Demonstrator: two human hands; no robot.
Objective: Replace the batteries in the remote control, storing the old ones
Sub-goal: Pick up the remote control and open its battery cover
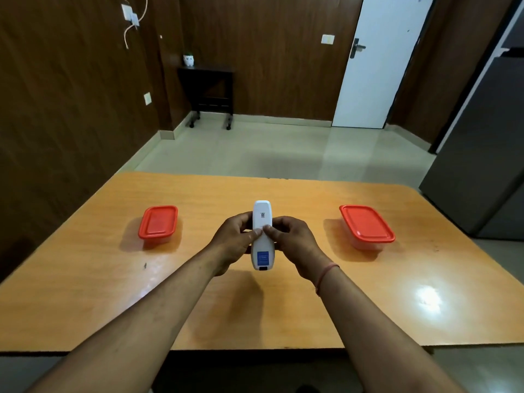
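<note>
A white remote control (262, 214) is held above the middle of the orange table (198, 307), back side up, with a blue label near its close end. My left hand (234, 245) grips its left side and my right hand (295, 245) grips its right side. Both thumbs press together on the back cover at mid-length. The cover looks shut, and no batteries are visible. To the left stands a clear box with a red lid (158, 224). A second red-lidded box (366, 226) stands to the right. Both lids are on.
The table's near edge runs just below my forearms. Beyond the far edge lie a tiled floor, a small dark side table (207, 92), a white door (380, 61) and a grey fridge (482, 154) at the right.
</note>
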